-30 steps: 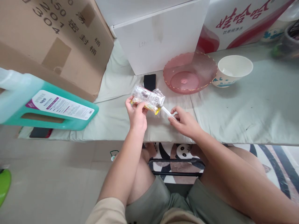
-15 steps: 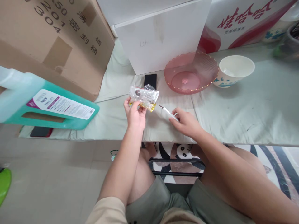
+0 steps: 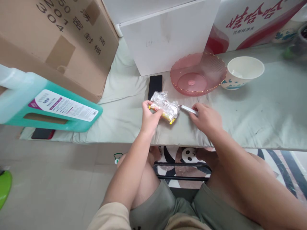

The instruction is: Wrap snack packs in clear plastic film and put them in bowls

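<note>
Beige up top, a short sleeve (image 3: 112, 217) ending near the elbow, the shirt (image 3: 187, 222) softly creased! Down below, it's loose grey-green shorts (image 3: 150, 204), then bare legs (image 3: 146, 183), with forearms (image 3: 130, 166) and hands (image 3: 151, 120) uncovered.

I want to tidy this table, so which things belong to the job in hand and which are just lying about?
In the job, it seems:
crinkly packet, in the left hand
white-handled tool, in the right hand

Just lying about:
black phone
pink bowl
white patterned bowl
jug of green liquid
cardboard box
white box

Seemingly a home: panda-print mat (image 3: 188, 155)
</note>
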Available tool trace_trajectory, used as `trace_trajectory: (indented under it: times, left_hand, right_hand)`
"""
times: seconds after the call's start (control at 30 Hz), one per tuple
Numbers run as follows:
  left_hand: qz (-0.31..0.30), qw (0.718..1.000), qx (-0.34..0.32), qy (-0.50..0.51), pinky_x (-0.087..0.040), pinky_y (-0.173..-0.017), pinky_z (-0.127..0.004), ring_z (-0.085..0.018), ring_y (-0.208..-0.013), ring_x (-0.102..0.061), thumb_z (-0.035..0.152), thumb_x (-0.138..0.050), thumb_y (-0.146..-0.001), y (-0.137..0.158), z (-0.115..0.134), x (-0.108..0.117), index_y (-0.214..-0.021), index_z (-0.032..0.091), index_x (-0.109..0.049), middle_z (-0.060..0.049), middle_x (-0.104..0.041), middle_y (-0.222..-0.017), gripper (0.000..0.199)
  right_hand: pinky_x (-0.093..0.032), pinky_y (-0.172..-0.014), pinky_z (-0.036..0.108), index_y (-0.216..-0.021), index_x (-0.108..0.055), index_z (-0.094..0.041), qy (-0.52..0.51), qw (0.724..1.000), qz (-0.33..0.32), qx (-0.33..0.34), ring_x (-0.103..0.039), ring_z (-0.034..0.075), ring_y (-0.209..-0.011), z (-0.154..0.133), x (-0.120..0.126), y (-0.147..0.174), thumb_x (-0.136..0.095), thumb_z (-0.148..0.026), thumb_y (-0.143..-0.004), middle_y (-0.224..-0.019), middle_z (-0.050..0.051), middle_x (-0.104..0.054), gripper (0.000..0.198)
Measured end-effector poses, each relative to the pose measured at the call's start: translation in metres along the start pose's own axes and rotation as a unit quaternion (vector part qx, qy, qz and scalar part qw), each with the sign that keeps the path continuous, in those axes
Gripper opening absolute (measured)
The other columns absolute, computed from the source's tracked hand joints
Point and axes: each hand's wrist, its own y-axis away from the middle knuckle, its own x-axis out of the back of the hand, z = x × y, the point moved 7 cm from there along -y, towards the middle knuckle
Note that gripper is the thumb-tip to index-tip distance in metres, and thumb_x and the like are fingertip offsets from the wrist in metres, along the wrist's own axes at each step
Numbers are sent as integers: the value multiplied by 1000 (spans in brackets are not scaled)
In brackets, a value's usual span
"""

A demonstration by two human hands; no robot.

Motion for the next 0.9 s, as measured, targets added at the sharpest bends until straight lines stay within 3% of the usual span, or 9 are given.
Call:
trace_trajectory:
  times: [0.17,0.27,0.4,0.53,0.67,0.77,0.9]
  left_hand:
    - [-59,976,-25,-210,-47,-73,-28,-13,-72,-52,28,-76,-75,6,-4,-8,-86,25,-44,4,-51,-79,34]
    - [-68,943,-70,-319,-46,-78,-32,-16,-79,-53,35,-77,-76,10,6,-9,-81,23,-50,0,-53,-87,29]
    - [-88,930,-147,-326,-47,-91,-37,-21,-101,-57,35,-77,-77,14,18,-15,-98,24,-56,-6,-56,-109,32]
    - [-144,907,-208,-336,-45,-101,-40,-25,-115,-58,25,-79,-74,18,19,-28,-108,24,-57,-8,-60,-119,40]
    - [-157,896,-203,-362,-50,-94,-38,-24,-106,-63,16,-71,-77,15,13,-32,-104,24,-63,-8,-64,-117,30]
    - [-140,901,-210,-354,-51,-87,-35,-22,-98,-65,11,-63,-80,11,15,-28,-92,23,-66,-6,-67,-108,17]
    - [-88,923,-189,-323,-50,-77,-32,-20,-85,-66,14,-59,-82,0,18,-11,-82,22,-67,-4,-72,-92,11]
  right_hand:
    - [-31,-62,35,-94,-66,-22,16,997,75,-2,-60,27,-79,15,9,-5,-56,-28,-85,-97,14,-72,14]
    - [-41,-76,43,-97,-66,-21,26,994,104,-12,-62,33,-93,20,14,-7,-56,-24,-85,-102,15,-71,16]
    - [-46,-85,47,-99,-66,-19,-53,992,103,51,-64,34,-98,6,17,-5,-53,-26,-85,-101,17,-70,20]
    - [-51,-87,43,-109,-64,-20,-187,969,21,162,-66,29,-98,-22,9,4,-53,-30,-82,-108,13,-72,32]
    - [-50,-86,39,-120,-64,-20,-189,955,-70,216,-66,28,-98,-39,-4,14,-53,-22,-74,-114,11,-72,47]
    - [-49,-83,37,-113,-67,-20,-181,957,-76,214,-65,25,-92,-39,-5,13,-50,-18,-74,-101,9,-71,43]
    - [-46,-77,36,-89,-69,-22,-184,957,-54,218,-59,22,-77,-35,2,10,-48,-16,-74,-83,6,-63,26]
